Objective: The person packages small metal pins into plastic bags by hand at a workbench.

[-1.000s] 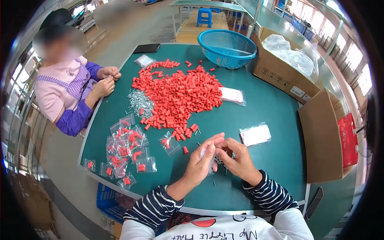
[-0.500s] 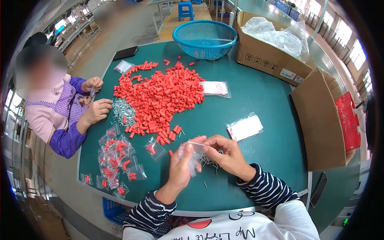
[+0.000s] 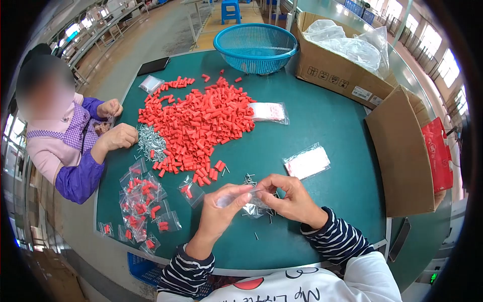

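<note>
My left hand [image 3: 217, 211] grips a clear plastic zip bag [image 3: 255, 208], thumb on top. My right hand [image 3: 293, 201] pinches the same bag at its upper edge, fingertips close to the left thumb. Whether anything is inside the bag I cannot make out. Loose silver screws [image 3: 272, 215] lie under and around it, partly hidden by my right hand. Left of my hands is a filled bag [image 3: 187, 192] with red pieces in it. Beyond it spreads a big heap of red plastic sleeves [image 3: 201, 123].
Filled bags [image 3: 138, 206] are piled at the left. A co-worker's hand [image 3: 122, 136] is beside another screw heap [image 3: 150, 144]. Packs of flat bags [image 3: 307, 161] lie ahead. At the back stand a blue basket [image 3: 255, 53] and a carton [image 3: 334, 83]; another carton [image 3: 400, 156] is at right.
The bag has swung lower, from upright against my left palm to stretched between both hands over the screws. My left hand has shifted slightly left and down. The co-worker's upper hand moved slightly left.
</note>
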